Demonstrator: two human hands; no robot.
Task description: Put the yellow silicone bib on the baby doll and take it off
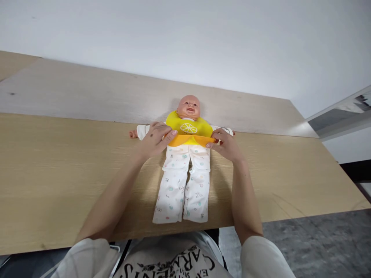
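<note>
A baby doll (185, 185) lies on its back on the table, its head away from me, dressed in white printed clothes. Over its chest spreads a yellow bib (199, 127) with a white citrus-slice print and an orange lower edge. My left hand (159, 138) pinches the bib's left edge between thumb and fingers. On the opposite side, my right hand (224, 143) grips the right end of the orange edge. Both of the doll's arms stretch out sideways, partly behind my hands. Its feet are not visible at the trouser ends.
The wooden table (72, 166) runs wide to both sides, with a paler board (95, 88) along its back against a white wall (185, 38). Grey floor (321, 243) shows past the front right edge. A dark seat (23, 264) is at the lower left.
</note>
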